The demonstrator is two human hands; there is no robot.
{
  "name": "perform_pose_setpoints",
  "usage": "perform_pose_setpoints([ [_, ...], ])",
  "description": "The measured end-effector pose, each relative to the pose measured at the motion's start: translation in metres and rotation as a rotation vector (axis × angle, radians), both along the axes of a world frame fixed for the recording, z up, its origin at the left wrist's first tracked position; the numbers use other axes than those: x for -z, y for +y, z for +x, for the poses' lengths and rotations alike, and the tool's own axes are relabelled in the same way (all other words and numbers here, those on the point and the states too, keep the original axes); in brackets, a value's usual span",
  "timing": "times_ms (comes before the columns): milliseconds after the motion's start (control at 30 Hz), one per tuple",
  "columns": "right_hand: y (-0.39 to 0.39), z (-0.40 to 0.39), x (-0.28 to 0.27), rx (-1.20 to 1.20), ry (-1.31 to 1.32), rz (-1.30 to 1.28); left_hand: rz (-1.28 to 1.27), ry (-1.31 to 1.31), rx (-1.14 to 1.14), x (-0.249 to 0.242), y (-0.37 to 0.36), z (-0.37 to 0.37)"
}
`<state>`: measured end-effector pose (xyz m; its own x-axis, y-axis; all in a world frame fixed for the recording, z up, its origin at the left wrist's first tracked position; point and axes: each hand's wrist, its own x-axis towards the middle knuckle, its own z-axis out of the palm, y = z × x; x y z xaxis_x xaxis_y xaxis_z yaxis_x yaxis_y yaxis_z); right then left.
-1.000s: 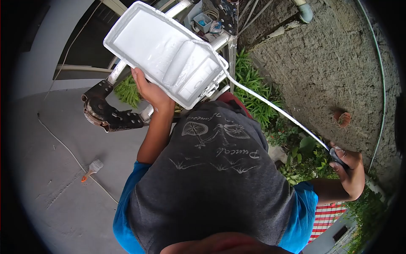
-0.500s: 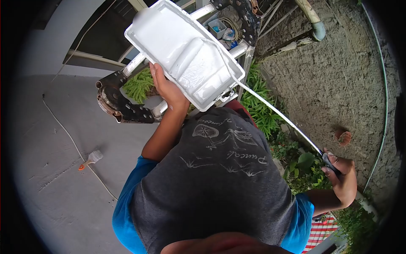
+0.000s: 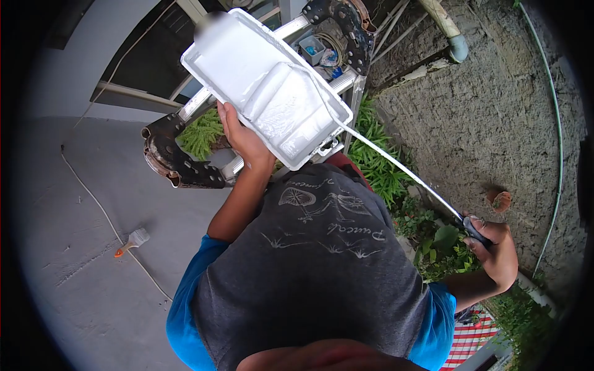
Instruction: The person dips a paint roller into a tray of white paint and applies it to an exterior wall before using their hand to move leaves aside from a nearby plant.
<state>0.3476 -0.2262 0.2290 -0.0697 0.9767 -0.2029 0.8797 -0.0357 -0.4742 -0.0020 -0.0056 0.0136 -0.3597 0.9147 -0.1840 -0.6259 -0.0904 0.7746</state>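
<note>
A white paint tray (image 3: pixel 232 65), coated with wet white paint, is tilted at the top centre. My left hand (image 3: pixel 252 147) supports it from the lower left side, fingers against its edge and partly hidden beneath it. The paint roller (image 3: pixel 271 88) rests in the tray, its sleeve covered in white paint. From it a long white rod (image 3: pixel 402 166) runs down to the right, over the tray's rim. At the rod's far end, my right hand (image 3: pixel 500 252) is closed around the dark handle (image 3: pixel 475 232).
Beneath the tray stands a metal ladder (image 3: pixel 197 102) with dark, rusty hinges (image 3: pixel 179 151). A paintbrush (image 3: pixel 133 241) and a thin cable (image 3: pixel 99 204) lie on the grey surface at left. Plants (image 3: pixel 377 151) grow beside the rough wall (image 3: pixel 476 130), where a pipe (image 3: pixel 456 46) sticks out.
The whole view has shifted slightly, with the tray a little lower in it. The roller stays in the tray, and both hands keep their hold.
</note>
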Motion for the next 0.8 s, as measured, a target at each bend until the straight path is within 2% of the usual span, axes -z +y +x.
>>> perform_pose_setpoints([
  [67, -0.009, 0.013, -0.009, 0.074, 0.131, -0.074, -0.006, 0.013, 0.0, 0.001, 0.0, -0.001],
  [200, -0.021, 0.024, -0.008, 0.145, 0.26, -0.029, 0.026, 0.031, 0.005, 0.01, 0.002, -0.004],
  [233, -0.017, 0.018, -0.008, 0.155, 0.25, -0.005, 0.035, 0.02, 0.016, 0.013, 0.002, -0.004],
  [300, -0.009, 0.008, -0.01, 0.104, -0.029, -0.122, 0.039, 0.008, 0.018, 0.012, 0.002, -0.004],
  [433, -0.01, 0.018, -0.02, 0.107, 0.14, -0.171, 0.004, 0.028, 0.003, 0.01, 0.001, -0.004],
  [567, -0.009, 0.022, -0.028, 0.07, 0.153, -0.132, -0.028, 0.04, -0.007, 0.008, 0.001, -0.003],
  [633, -0.007, 0.023, -0.027, -0.03, 0.098, -0.089, -0.016, 0.044, -0.004, 0.013, 0.003, -0.004],
  [800, -0.006, 0.03, -0.023, 0.014, 0.177, -0.045, 0.014, 0.06, 0.003, 0.021, 0.004, -0.008],
])
